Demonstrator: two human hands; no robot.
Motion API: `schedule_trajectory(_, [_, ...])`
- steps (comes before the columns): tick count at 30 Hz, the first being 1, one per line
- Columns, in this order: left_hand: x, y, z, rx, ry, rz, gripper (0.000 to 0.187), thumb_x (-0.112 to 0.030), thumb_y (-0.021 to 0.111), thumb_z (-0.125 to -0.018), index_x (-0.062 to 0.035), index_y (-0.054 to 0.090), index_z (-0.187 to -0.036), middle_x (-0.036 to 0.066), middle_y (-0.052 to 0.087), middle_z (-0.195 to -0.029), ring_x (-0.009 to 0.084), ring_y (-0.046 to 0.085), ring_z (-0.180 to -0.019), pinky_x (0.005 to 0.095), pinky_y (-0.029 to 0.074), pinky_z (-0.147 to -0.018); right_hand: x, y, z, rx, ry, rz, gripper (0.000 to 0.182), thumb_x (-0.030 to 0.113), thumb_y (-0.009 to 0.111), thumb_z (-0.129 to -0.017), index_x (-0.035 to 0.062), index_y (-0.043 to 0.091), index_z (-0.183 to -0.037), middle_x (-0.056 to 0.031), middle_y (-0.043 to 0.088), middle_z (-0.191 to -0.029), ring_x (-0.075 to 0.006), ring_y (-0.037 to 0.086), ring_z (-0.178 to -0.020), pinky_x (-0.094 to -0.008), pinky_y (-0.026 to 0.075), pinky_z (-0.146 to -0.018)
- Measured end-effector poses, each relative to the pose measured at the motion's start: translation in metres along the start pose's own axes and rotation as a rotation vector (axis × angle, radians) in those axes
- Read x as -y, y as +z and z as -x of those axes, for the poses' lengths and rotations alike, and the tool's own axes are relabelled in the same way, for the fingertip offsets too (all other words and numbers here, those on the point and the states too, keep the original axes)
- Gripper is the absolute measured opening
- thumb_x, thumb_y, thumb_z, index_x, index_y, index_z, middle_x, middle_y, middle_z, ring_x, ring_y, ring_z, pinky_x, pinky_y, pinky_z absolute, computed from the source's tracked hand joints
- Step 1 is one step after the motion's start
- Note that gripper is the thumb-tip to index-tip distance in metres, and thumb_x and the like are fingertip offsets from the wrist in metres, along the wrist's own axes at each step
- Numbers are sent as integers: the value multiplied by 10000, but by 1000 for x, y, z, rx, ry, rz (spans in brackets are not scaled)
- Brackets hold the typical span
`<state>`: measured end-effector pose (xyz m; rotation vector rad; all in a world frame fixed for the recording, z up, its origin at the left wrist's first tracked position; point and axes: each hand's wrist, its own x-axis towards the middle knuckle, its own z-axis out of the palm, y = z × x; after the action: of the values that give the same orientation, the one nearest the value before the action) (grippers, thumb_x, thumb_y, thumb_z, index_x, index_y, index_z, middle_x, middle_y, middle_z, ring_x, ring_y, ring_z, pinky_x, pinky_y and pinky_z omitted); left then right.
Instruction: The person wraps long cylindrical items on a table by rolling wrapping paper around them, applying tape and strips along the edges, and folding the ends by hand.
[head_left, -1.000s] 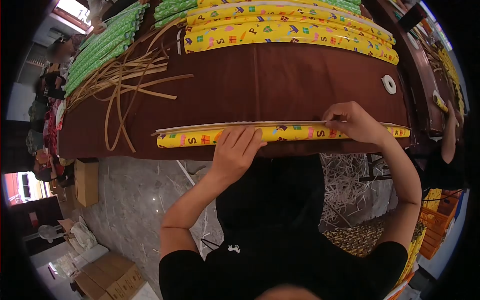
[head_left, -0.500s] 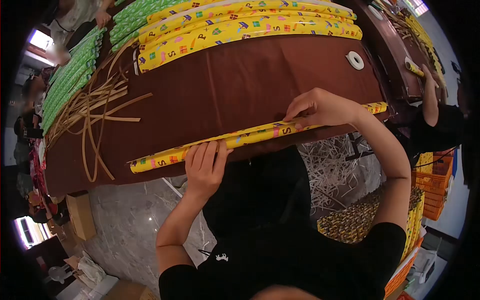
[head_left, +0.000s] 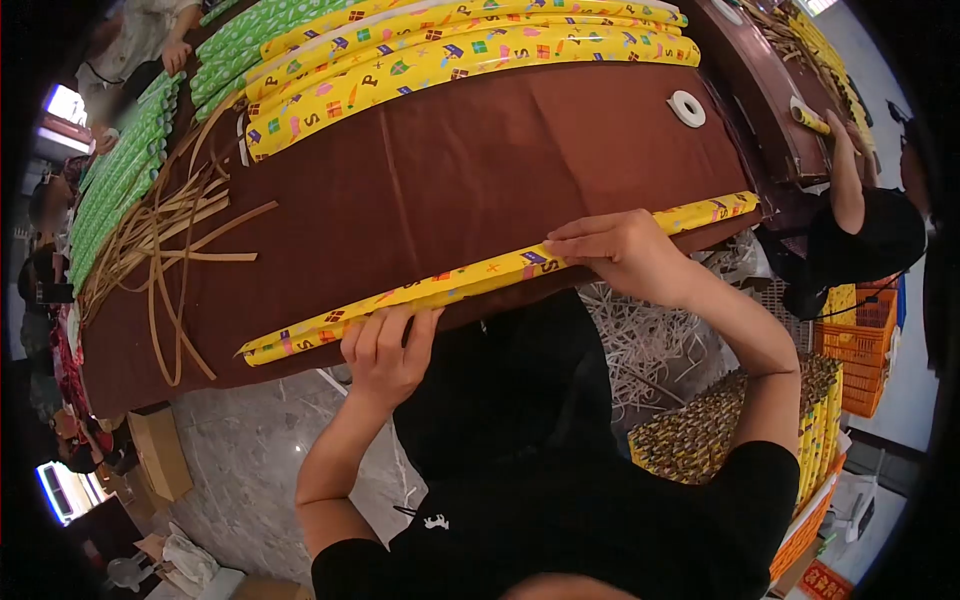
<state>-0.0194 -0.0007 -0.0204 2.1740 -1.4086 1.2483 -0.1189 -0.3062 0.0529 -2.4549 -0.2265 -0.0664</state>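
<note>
A long, thin roll of yellow patterned wrapping paper (head_left: 455,284) lies along the near edge of the brown-covered table (head_left: 480,170). Toward its left end, my left hand (head_left: 388,352) is closed over the roll, fingers bent across the top. My right hand (head_left: 630,255) grips the roll right of its middle, with its fingers pressed together on the paper and the thumb tucked out of sight below. The paper's loose edge seems to lie against the roll between the hands.
More yellow rolls (head_left: 480,58) and green rolls (head_left: 125,185) lie at the back and left. Brown strips (head_left: 185,230) spread on the left; a white tape roll (head_left: 686,109) sits at the right. Paper shreds (head_left: 640,345) and an orange crate (head_left: 855,350) stand below. Other people work nearby.
My right hand has gone from a raised pinch at the paper's edge to lying lower on the roll, slightly left. My left hand still holds its part. The whole view has shifted slightly.
</note>
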Motion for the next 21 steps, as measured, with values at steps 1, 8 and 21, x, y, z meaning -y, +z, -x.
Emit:
schedule_trajectory(1, [2,-1,-3,65,-5,46,367,-275,785,-831,-119,700,-1152,76,590,-1244,205,535,-1144,362,382,-963,-1,5,5,0,5,2,281,5,692,-786,75,740,-1054,-91,727,-1057,-271,696,-972,-368,571,-830])
schedule_trajectory(8, [-5,-13,-68,600,-73,445,610,-211,755,-824,-76,535,-1377,157,547,-1339,325,503,-1280,455,377,-1095,0,29,27,-223,-174,325,458,-33,655,-710,60,699,-1157,-105,688,-1198,-305,656,-1122,-419,529,-986])
schedule_trajectory(21, [-61,21,-96,690,-60,430,591,-205,644,-903,-28,456,-1434,188,515,-1416,322,468,-1344,449,320,-1148,-18,60,43,-429,-347,481,397,145,590,-845,66,641,-1231,-89,622,-1281,-302,590,-1207,-474,469,-1064])
